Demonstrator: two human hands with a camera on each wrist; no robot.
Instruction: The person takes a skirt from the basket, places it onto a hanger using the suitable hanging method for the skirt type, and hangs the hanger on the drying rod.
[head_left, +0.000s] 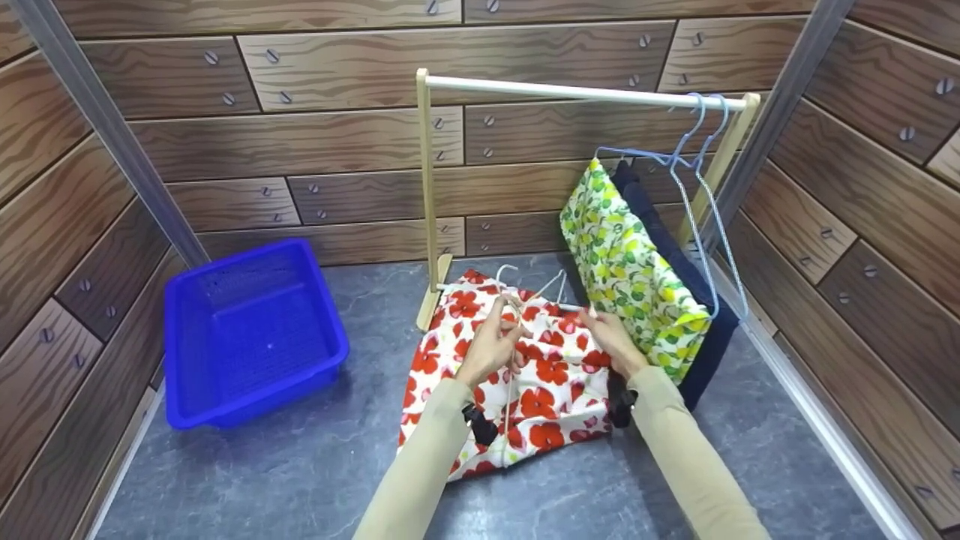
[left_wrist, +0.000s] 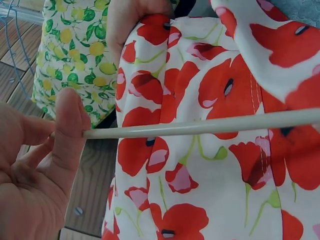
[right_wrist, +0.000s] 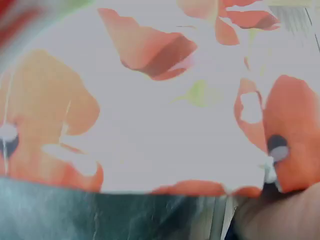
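Observation:
A white garment with red flowers (head_left: 551,371) lies spread on the grey floor in front of the rack, its kind unclear. My left hand (head_left: 491,349) pinches a thin pale hanger; in the left wrist view the hanger's bar (left_wrist: 200,126) runs from between thumb and fingers across the flowered cloth (left_wrist: 185,175). At the garment's upper right edge, my right hand (head_left: 613,341) grips the cloth. The right wrist view shows that hand (right_wrist: 282,217) at the cloth's edge, much of it out of frame. A pale hook (head_left: 507,268) pokes up beyond the garment's top.
A rack with a white rail (head_left: 570,91) and wooden posts stands behind. On its right hang blue hangers (head_left: 686,154) with a lemon-print cloth (head_left: 630,262) and a dark cloth (head_left: 716,360). A blue basket (head_left: 341,345) sits at left. Wood-patterned walls enclose the floor.

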